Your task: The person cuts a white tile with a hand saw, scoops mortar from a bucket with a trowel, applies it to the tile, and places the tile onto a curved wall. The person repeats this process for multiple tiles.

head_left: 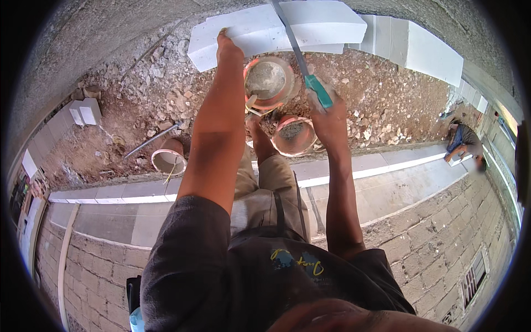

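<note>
Visibly, yellow script (297, 260) marks the shirt (249, 293); right fingers (316, 107) grip a saw (317, 88).

A long green-handled saw (298, 52) slants across a wide white block (255, 34).

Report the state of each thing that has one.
White block: cut depth unclear
Green-handled handsaw: gripped, blade across block
Left hand: resting on block
Right hand: closed around handle
Upper bucket: holding grey mix
Lower-right bucket: holding grey mix
Left bucket: contents unclear
</note>
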### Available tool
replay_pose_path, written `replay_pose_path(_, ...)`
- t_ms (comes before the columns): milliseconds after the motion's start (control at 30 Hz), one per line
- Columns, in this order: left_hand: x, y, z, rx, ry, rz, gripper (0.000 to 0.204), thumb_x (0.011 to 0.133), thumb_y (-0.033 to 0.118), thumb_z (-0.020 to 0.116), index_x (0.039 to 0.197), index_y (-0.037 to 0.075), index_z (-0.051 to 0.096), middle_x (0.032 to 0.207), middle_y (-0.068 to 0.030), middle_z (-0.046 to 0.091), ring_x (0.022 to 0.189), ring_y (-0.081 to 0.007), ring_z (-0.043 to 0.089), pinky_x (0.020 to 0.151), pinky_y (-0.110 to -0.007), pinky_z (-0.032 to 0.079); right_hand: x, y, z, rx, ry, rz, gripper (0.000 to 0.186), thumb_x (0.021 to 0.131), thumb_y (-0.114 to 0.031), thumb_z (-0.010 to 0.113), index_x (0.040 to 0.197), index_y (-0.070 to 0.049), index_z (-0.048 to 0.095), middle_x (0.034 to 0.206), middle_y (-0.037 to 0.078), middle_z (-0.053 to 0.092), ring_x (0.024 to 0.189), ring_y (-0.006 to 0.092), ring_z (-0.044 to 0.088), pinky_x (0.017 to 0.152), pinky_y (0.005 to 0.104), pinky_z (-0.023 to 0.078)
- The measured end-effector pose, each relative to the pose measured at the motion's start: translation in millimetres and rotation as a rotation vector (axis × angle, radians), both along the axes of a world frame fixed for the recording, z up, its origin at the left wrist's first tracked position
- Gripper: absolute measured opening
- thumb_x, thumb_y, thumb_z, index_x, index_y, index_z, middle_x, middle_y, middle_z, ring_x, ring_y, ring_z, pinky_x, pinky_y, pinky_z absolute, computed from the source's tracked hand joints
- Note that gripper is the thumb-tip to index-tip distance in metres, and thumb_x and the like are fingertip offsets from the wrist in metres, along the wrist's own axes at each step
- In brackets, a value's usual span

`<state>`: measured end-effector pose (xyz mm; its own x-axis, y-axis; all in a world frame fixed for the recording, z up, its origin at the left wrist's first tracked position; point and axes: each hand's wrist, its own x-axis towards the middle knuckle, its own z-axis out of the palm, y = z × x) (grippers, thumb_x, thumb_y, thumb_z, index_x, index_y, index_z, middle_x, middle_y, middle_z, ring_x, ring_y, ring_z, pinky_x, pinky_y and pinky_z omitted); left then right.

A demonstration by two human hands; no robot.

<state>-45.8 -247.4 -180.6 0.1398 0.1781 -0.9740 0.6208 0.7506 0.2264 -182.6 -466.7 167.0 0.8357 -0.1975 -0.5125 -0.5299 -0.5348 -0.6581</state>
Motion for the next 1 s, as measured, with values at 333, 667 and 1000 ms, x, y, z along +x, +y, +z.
replay_pose_path(333, -18.9, -12.3, 66.8, -0.006, -0.032, -0.108, 0.056, 0.097, 0.049, 0.057, 0.135, 0.009, 0.062, 0.132, -0.01, 0.066, 0.119, -0.0312, 0.063, 0.101, -0.052, 0.051, -22.6, -11.6, 2.6, -0.06, 0.073, 0.086, 0.038, 0.1, -0.013, 0.062, 0.135, 0.001, 0.063, 0.117, 0.025, 0.072, 0.11, 0.0319, 0.072, 0.093, 0.0393, 0.054)
replay_pose_path(667, -29.7, -15.3, 20.8, 0.016, -0.108, -0.043, 0.055, 0.099, 0.05, 0.05, 0.139, 0.013, 0.058, 0.135, -0.011, 0.064, 0.122, -0.0335, 0.061, 0.104, -0.058, 0.048, -31.8, -35.2, 12.0, 0.004, 0.193, -0.001, 0.038, 0.101, -0.02, 0.068, 0.133, 0.0, 0.067, 0.12, 0.019, 0.074, 0.113, 0.0246, 0.07, 0.095, 0.0361, 0.053)
replay_pose_path(1000, -41.9, -13.2, 12.4, -0.112, -0.099, 0.089, 0.073, 0.087, 0.052, 0.077, 0.139, 0.002, 0.06, 0.127, -0.0104, 0.069, 0.108, -0.0284, 0.07, 0.093, -0.043, 0.059, -23.3, 11.5, -25.3, -0.127, -0.028, -0.046, 0.039, 0.102, -0.024, 0.068, 0.131, 0.001, 0.067, 0.117, 0.018, 0.075, 0.108, 0.0283, 0.071, 0.092, 0.0374, 0.054)
